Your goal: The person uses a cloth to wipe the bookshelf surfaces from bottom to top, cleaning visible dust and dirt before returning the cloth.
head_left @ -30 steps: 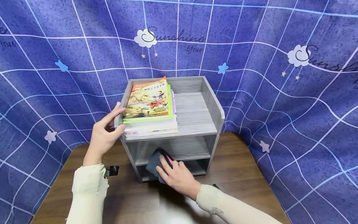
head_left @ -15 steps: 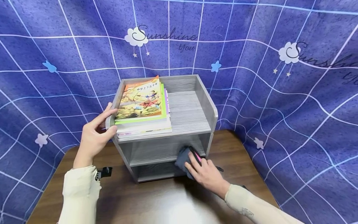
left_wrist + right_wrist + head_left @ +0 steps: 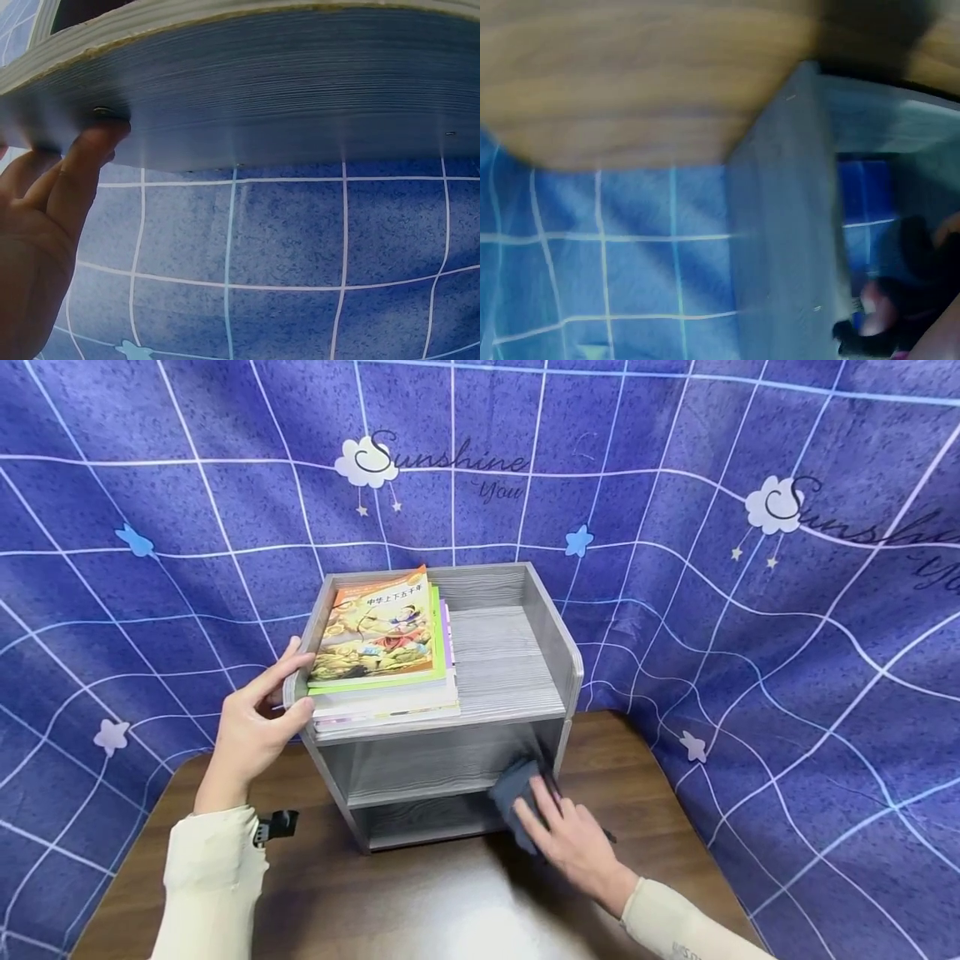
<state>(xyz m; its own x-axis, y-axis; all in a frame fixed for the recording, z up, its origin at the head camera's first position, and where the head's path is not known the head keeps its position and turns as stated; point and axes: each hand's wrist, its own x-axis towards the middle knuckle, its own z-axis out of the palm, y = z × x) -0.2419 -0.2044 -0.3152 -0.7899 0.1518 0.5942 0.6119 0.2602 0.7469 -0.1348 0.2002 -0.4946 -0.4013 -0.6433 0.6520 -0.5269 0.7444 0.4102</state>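
Observation:
A grey wood-grain shelf unit (image 3: pixel 498 652) stands on the table, with two compartments under its top tray. My left hand (image 3: pixel 262 714) grips the left side panel near the top front corner; in the left wrist view its fingers (image 3: pixel 82 169) press against the panel's outer face. In my right hand (image 3: pixel 581 852) is a dark blue-grey cloth (image 3: pixel 516 802) with black and pink parts along its right side. It lies at the right front edge of the middle shelf, blurred by motion. In the right wrist view, black pieces and fingertips show inside the compartment, beside the right panel (image 3: pixel 784 225).
A stack of books (image 3: pixel 375 635) lies on the left half of the top tray, the uppermost with an orange and yellow cover. Brown wooden table (image 3: pixel 420 902) surrounds the unit. A blue gridded curtain (image 3: pixel 675 527) hangs close behind and at both sides.
My right hand has moved right with the cloth, from the middle of the shelf to its right front edge, and slightly towards me. My left hand stays on the panel.

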